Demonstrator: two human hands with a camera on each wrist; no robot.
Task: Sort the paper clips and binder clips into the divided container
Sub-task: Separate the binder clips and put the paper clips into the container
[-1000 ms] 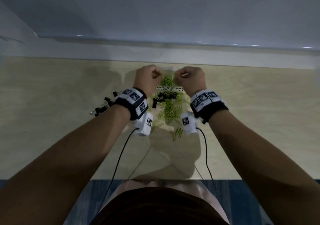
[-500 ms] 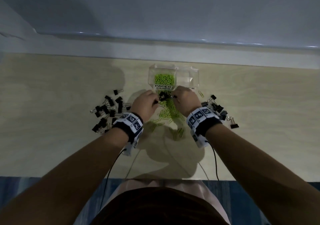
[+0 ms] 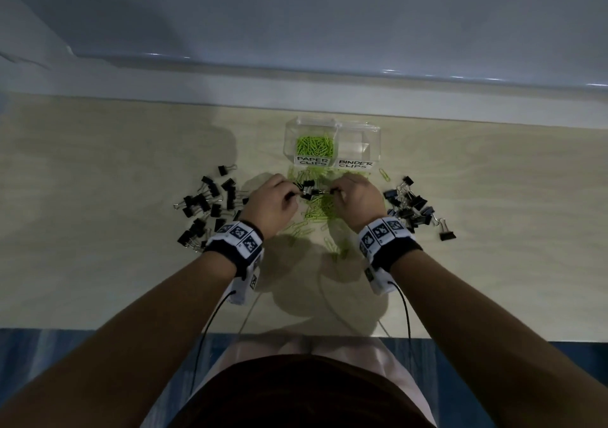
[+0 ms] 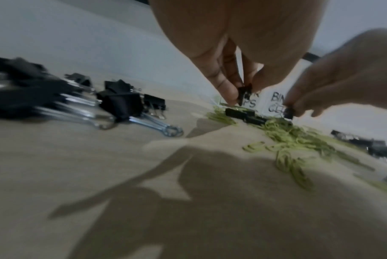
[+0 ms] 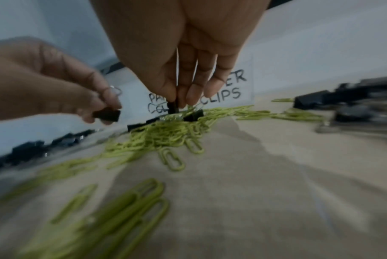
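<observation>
A clear divided container (image 3: 375,138) stands at the back of the table; its left half, labelled PAPER CLIPS, holds green paper clips (image 3: 314,144), and its right half, labelled BINDER CLIPS, looks empty. Green paper clips (image 3: 317,212) lie heaped in front of it, with a few black binder clips (image 3: 307,188) on top. My left hand (image 3: 274,202) pinches one black binder clip (image 4: 243,93) just above the heap. My right hand (image 3: 357,200) pinches another black binder clip (image 5: 172,106) at the heap's top.
Piles of black binder clips lie left (image 3: 210,203) and right (image 3: 411,208) of my hands. Loose green paper clips (image 5: 113,208) are scattered toward the near table edge (image 3: 98,329). A pale wall ledge (image 3: 296,98) runs behind the container.
Both hands came back from over the container to the heap in front of it, and each now pinches a black binder clip.
</observation>
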